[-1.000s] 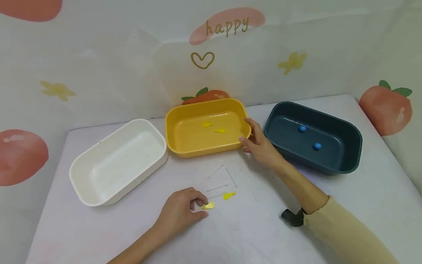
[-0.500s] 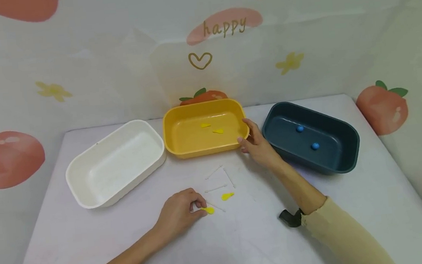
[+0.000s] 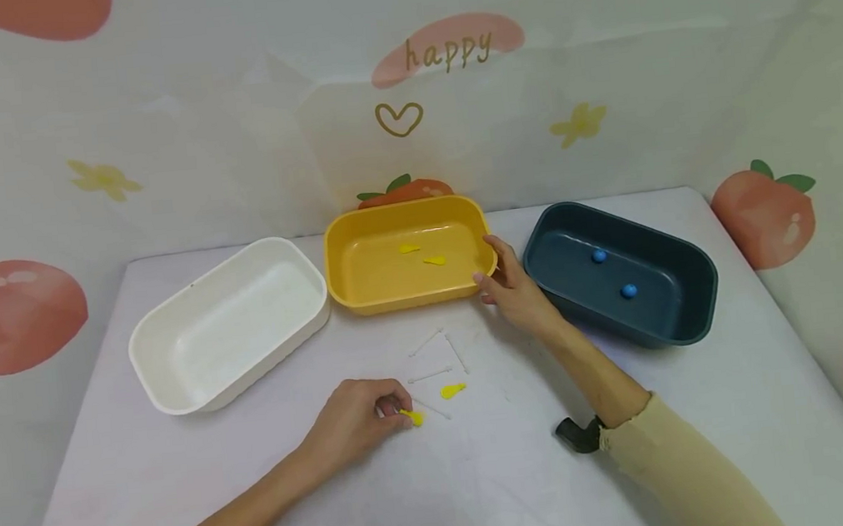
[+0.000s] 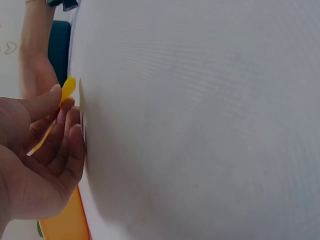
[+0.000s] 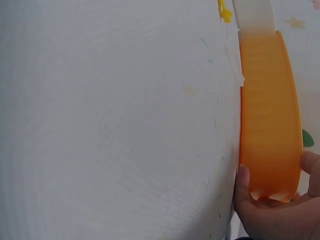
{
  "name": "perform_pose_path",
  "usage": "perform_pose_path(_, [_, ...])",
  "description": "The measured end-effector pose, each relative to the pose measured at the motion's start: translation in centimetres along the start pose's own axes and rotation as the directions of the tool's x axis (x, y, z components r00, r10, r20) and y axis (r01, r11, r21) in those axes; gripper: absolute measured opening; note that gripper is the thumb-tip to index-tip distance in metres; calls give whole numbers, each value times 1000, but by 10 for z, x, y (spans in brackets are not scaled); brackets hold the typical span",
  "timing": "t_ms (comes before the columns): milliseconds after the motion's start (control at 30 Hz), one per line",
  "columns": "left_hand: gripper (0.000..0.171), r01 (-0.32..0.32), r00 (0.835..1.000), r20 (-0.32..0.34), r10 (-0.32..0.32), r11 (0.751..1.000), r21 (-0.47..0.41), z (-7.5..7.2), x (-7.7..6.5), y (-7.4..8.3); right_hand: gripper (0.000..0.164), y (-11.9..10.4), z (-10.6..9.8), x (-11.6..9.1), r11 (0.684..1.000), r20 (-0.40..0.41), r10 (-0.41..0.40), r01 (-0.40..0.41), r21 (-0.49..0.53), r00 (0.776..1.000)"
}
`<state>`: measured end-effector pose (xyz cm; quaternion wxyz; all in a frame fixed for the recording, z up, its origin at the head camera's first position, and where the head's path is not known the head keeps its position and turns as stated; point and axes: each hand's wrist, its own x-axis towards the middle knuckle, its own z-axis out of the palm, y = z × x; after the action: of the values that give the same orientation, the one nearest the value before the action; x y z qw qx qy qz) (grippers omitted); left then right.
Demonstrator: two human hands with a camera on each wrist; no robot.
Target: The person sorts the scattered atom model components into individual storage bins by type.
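My left hand (image 3: pixel 359 415) pinches a small yellow spoon-shaped piece (image 3: pixel 416 418) between thumb and fingertips, low over the table; its rounded end sticks out past the thumb in the left wrist view. A similar yellow piece (image 3: pixel 452 391) lies on the table just to the right. My right hand (image 3: pixel 518 292) grips the right end of the yellow tray (image 3: pixel 410 301), thumb against the front wall and fingers at the rim. Inside that tray lie two more yellow pieces, a left one (image 3: pixel 408 248) and a right one (image 3: pixel 434 260).
Several thin white cotton swabs (image 3: pixel 430 374) lie between my left hand and the yellow tray. A white tray (image 3: pixel 232 380) stands at the left. The dark blue tray (image 3: pixel 623 325) at the right holds two blue balls, one (image 3: pixel 629 291) nearer me.
My left thumb and fingers have closed on the yellow piece, which has since tilted a little. A cotton swab beside it has turned aslant. My right hand stays on the tray.
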<state>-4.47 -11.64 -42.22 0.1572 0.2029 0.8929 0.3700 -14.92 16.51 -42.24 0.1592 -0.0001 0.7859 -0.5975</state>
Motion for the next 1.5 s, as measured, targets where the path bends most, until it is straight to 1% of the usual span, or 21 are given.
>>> perform_pose_path(133, [19, -21, 999, 29, 22, 999, -42, -2, 1, 0, 66, 0, 0, 0, 1000, 4, 8, -8, 19, 1000])
perform_pose_path(200, [19, -38, 999, 33, 40, 997, -63, -4, 2, 0, 66, 0, 0, 0, 1000, 5, 10, -10, 20, 1000])
perform_pose_path(300, [21, -66, 997, 19, 68, 993, -95, -8, 5, 3, 67, -1, 0, -1, 1000, 4, 9, -9, 13, 1000])
perform_pose_path(433, [21, -81, 997, -12, 80, 988, -135, -14, 8, 8, 67, -2, 0, -2, 1000, 6, 2, -2, 13, 1000])
perform_pose_path(533, [19, -75, 997, -32, 71, 986, -148, -21, 11, 13, 67, -1, 0, -1, 1000, 10, -1, 1, 17, 1000])
perform_pose_path(733, [18, -77, 995, -72, 68, 989, -126, -35, 18, 21, 68, 1, -1, -1, 1000, 10, 1, -1, 10, 1000])
perform_pose_path(967, [16, -51, 993, -111, 40, 993, -103, -47, 28, 26, 67, 2, 0, 0, 1000, 7, -2, 2, 2, 1000])
perform_pose_path(1100, [17, -50, 991, -127, 34, 991, -121, -54, 35, 27, 67, 2, 0, 1, 1000, 4, -9, 9, -3, 1000])
perform_pose_path(1200, [17, -55, 987, -157, 32, 988, -144, -61, 43, 27, 67, 2, 0, 1, 1000, 0, -13, 13, -2, 1000])
perform_pose_path(1333, [17, -48, 981, -195, 12, 983, -180, -68, 55, 25, 67, 3, 0, 1, 1000, -5, -16, 16, -3, 1000])
perform_pose_path(1500, [16, -35, 973, -228, -16, 975, -217, -73, 69, 22, 68, 4, 0, 1, 1000, -10, -27, 27, -4, 1000])
